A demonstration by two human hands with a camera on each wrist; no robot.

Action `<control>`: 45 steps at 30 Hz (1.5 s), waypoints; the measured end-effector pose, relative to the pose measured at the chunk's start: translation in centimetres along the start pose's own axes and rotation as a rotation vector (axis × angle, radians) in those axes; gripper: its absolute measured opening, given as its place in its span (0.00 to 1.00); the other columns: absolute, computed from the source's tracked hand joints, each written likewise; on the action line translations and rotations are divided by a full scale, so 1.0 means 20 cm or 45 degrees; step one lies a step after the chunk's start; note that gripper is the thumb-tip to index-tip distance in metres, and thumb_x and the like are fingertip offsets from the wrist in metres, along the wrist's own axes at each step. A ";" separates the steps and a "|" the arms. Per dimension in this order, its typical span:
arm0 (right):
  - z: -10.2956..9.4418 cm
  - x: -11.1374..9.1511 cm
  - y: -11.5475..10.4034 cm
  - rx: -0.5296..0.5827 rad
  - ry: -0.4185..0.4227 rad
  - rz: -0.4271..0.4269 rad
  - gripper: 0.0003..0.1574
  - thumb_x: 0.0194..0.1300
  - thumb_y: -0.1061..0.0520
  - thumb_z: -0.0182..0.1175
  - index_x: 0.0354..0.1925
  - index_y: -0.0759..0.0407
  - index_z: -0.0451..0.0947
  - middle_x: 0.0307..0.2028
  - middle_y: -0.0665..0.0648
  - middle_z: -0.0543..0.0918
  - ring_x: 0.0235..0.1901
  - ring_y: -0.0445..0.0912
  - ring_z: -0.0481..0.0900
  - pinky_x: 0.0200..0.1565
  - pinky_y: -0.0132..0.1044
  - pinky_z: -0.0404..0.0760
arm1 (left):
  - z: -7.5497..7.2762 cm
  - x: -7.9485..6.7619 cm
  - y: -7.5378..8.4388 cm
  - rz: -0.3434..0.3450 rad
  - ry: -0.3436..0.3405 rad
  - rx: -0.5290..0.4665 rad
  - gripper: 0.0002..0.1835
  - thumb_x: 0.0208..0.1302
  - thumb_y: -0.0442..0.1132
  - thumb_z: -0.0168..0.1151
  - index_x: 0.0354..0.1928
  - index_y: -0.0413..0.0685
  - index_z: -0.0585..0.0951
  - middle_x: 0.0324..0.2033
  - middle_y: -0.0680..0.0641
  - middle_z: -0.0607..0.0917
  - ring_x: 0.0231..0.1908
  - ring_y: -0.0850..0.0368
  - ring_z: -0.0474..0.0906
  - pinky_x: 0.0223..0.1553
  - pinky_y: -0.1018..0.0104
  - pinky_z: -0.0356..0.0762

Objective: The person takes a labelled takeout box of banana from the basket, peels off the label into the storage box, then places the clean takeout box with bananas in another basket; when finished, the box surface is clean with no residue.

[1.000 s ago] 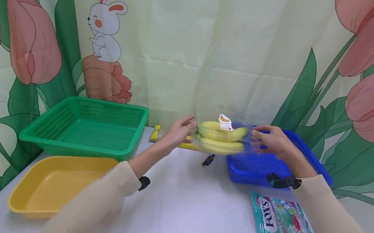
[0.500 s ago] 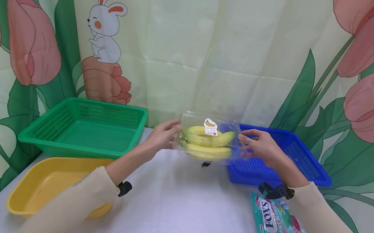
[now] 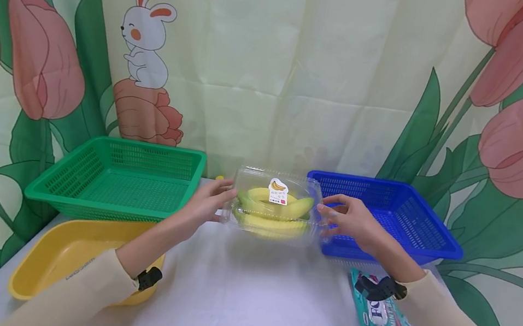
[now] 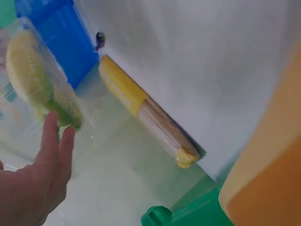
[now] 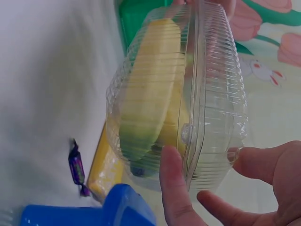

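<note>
A clear plastic clamshell box (image 3: 259,176) with yellow-green bananas (image 3: 305,209) inside is held up over the middle of the table. Its lid carries a banana-shaped label (image 3: 279,193). My left hand (image 3: 207,200) grips the left end; in the left wrist view, the left hand (image 4: 37,183) has fingertips against the box (image 4: 61,89). At the right end, my right hand (image 3: 355,225) holds it by thumb and fingers. The right wrist view shows the right hand (image 5: 282,188) at the closed seam of the box (image 5: 221,99), with bananas (image 5: 150,89) behind the ribbed plastic.
A green basket (image 3: 114,185) stands back left, a yellow bin (image 3: 76,249) in front of it. Back right is a blue basket (image 3: 396,208), with a teal FOX'S candy pouch (image 3: 378,310) nearer. Behind the box lie a yellow stick-snack pack (image 4: 124,92) and a purple-wrapped candy (image 5: 76,165).
Both hands have brought the banana box leftward and lower, nearer the body. It now covers the purple candy and most of the snack pack in the head view.
</note>
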State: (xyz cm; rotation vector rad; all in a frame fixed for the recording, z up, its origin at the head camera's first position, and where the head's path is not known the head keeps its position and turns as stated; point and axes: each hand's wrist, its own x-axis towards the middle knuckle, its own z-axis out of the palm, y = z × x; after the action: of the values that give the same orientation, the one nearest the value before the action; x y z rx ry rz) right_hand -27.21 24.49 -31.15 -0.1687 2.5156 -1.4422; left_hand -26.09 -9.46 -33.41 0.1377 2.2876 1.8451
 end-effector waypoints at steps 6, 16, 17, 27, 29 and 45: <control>0.04 -0.03 0.02 -0.070 -0.002 0.002 0.35 0.79 0.47 0.61 0.72 0.66 0.69 0.66 0.73 0.80 0.51 0.53 0.89 0.50 0.49 0.92 | -0.01 -0.07 -0.01 -0.040 -0.015 0.022 0.34 0.82 0.47 0.53 0.83 0.50 0.57 0.79 0.35 0.66 0.73 0.32 0.71 0.66 0.40 0.80; 0.07 -0.11 0.03 -0.117 -0.007 0.004 0.34 0.78 0.47 0.62 0.71 0.66 0.71 0.61 0.72 0.84 0.49 0.52 0.91 0.46 0.47 0.92 | 0.03 -0.20 0.00 -0.080 -0.019 0.076 0.36 0.82 0.45 0.54 0.85 0.53 0.53 0.78 0.34 0.65 0.73 0.34 0.70 0.64 0.44 0.82; 0.08 -0.11 0.03 -0.114 -0.008 0.003 0.34 0.78 0.47 0.62 0.70 0.66 0.71 0.61 0.72 0.85 0.48 0.53 0.91 0.46 0.47 0.92 | 0.03 -0.21 0.00 -0.085 -0.017 0.078 0.36 0.82 0.45 0.54 0.85 0.53 0.53 0.78 0.34 0.65 0.73 0.34 0.70 0.64 0.44 0.82; 0.12 -0.15 0.08 -0.070 -0.003 0.045 0.33 0.77 0.49 0.64 0.69 0.68 0.71 0.58 0.72 0.85 0.46 0.50 0.90 0.45 0.46 0.93 | 0.09 -0.29 -0.05 -0.170 0.044 0.077 0.38 0.81 0.46 0.55 0.86 0.60 0.52 0.80 0.36 0.62 0.76 0.33 0.66 0.70 0.38 0.76; 0.14 -0.16 0.10 -0.085 0.003 0.042 0.34 0.77 0.48 0.64 0.69 0.68 0.71 0.58 0.72 0.85 0.45 0.49 0.91 0.45 0.46 0.93 | 0.10 -0.30 -0.07 -0.188 0.056 0.081 0.38 0.81 0.47 0.55 0.86 0.60 0.52 0.80 0.36 0.62 0.76 0.33 0.65 0.71 0.36 0.75; 0.31 -0.19 0.21 -0.123 0.099 0.172 0.27 0.74 0.52 0.67 0.64 0.64 0.75 0.53 0.66 0.86 0.41 0.47 0.88 0.39 0.43 0.92 | 0.13 -0.31 -0.21 -0.256 0.093 0.138 0.40 0.78 0.44 0.59 0.85 0.56 0.53 0.78 0.34 0.65 0.72 0.32 0.71 0.69 0.37 0.77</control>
State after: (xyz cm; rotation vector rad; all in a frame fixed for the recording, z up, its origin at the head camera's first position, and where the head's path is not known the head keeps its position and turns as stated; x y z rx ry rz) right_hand -21.83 22.16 -37.21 0.0407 2.6046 -1.3005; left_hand -19.26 -9.14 -37.51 -0.1421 2.3529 1.6538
